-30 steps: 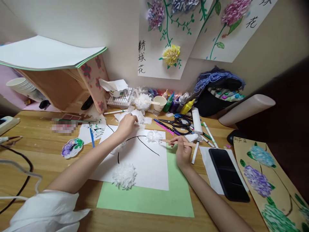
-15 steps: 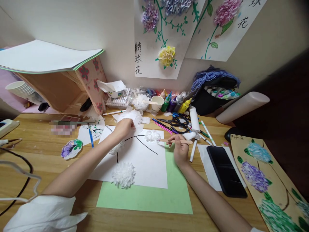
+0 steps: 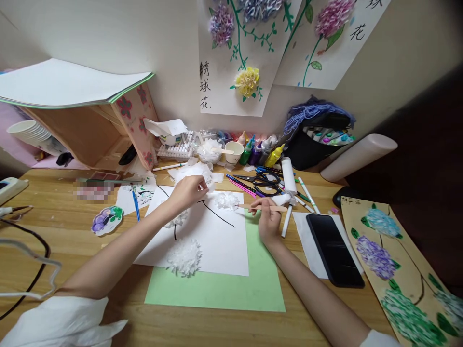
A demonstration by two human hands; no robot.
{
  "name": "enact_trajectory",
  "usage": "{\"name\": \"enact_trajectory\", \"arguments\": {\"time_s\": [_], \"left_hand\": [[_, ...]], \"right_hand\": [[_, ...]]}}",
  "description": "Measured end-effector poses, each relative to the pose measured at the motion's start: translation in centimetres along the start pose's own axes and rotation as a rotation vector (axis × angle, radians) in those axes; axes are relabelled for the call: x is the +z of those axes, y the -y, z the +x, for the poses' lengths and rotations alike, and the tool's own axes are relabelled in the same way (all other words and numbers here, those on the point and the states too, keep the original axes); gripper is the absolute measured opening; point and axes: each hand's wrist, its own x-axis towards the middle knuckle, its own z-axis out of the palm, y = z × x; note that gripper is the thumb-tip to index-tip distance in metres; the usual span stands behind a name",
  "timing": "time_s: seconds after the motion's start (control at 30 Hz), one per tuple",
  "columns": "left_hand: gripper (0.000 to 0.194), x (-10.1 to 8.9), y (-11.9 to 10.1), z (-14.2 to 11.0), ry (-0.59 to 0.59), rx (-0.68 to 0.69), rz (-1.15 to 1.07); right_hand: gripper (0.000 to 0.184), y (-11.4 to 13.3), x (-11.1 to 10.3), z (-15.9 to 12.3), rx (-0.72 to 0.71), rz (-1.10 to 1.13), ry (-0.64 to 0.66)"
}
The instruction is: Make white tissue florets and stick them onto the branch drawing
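My right hand (image 3: pixel 269 219) grips a flat wooden craft stick (image 3: pixel 280 208), its tip beside a white tissue-paper flower (image 3: pixel 227 201) on the white paper sheet (image 3: pixel 224 255). Above that sheet, left of the flower, my left hand (image 3: pixel 190 192) has its fingers pinched; whatever is between them is hidden against white tissue pieces (image 3: pixel 193 172) lying behind. A second tissue flower (image 3: pixel 177 220) sits partly under my left forearm. A third, larger one (image 3: pixel 185 258) is near the sheet's lower edge. Black drawn lines (image 3: pixel 219 216) run between the flowers.
Green paper (image 3: pixel 213 295) lies beneath the white sheet. Black scissors (image 3: pixel 261 183), pens, paint bottles (image 3: pixel 256 153) and a paper cup (image 3: pixel 234 152) stand or lie behind. To the right are a phone (image 3: pixel 334 250) and a flower picture (image 3: pixel 383 260); a painted paper palette (image 3: pixel 106 220) is at left.
My left hand has shifted slightly right, from the tissue pieces toward the upper flower. My right hand holds the craft stick almost in place. The whole view has shifted a little.
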Motion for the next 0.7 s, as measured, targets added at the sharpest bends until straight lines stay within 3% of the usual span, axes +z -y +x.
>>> {"name": "enact_trajectory", "arguments": {"time_s": [0.07,0.17,0.27,0.37,0.47,0.7], "left_hand": [[0.015,-0.3,-0.7,-0.5,0.028,0.099,-0.160],[0.011,0.2,-1.7,-1.2,0.181,0.196,-0.356],[0.008,1.6,-2.7,-1.4,0.313,0.224,-0.406],[0.006,3.1,-3.6,-1.3,0.266,0.168,-0.256],[0.008,4.1,-4.1,-1.1,0.190,0.104,-0.089],[0.012,4.7,-4.7,-1.0,0.134,0.091,0.035]], "right_hand": [[0.034,-0.1,0.0,0.1,-0.002,0.007,-0.027],[0.036,-0.3,0.0,0.2,0.000,0.022,-0.066],[0.037,-0.2,-0.1,0.0,-0.009,0.018,-0.092],[0.038,0.0,-0.2,-0.4,-0.057,0.006,-0.084],[0.039,0.0,-0.4,-0.8,-0.136,-0.054,0.008],[0.032,-0.1,-0.3,-0.8,-0.345,-0.327,0.213]]}}
